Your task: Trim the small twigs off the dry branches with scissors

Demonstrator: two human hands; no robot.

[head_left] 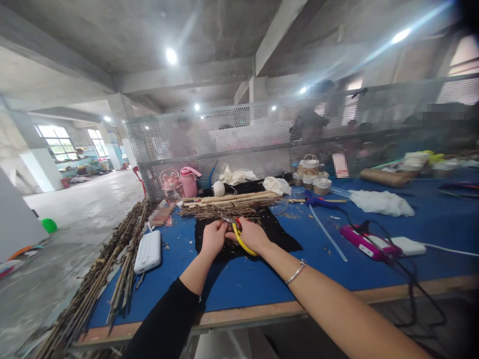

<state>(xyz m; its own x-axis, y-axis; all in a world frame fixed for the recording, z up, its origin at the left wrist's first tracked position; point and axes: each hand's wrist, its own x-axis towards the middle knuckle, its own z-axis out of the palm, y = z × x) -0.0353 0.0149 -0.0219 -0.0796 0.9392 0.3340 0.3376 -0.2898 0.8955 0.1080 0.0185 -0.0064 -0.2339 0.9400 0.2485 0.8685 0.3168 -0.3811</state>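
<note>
My right hand (252,235) is closed round the yellow-handled pliers (239,239), whose metal jaws point up and left towards the twigs. Close beside it, my left hand (214,238) has its fingers pinched together near the jaws; what they hold is too small to make out. Both hands are above a black cloth (284,237) on the blue table (262,286). Just beyond them lies a bundle of thin brown twigs (198,212), with thicker pale sticks (239,198) behind it.
Left are a white power bank (148,252) and long twigs (125,269) overhanging the edge. Right are a blue glue gun (322,201), a purple power strip (368,243) with cables, and white cloth (381,203). Behind stand a pink bottle (189,183) and a mesh partition (224,134).
</note>
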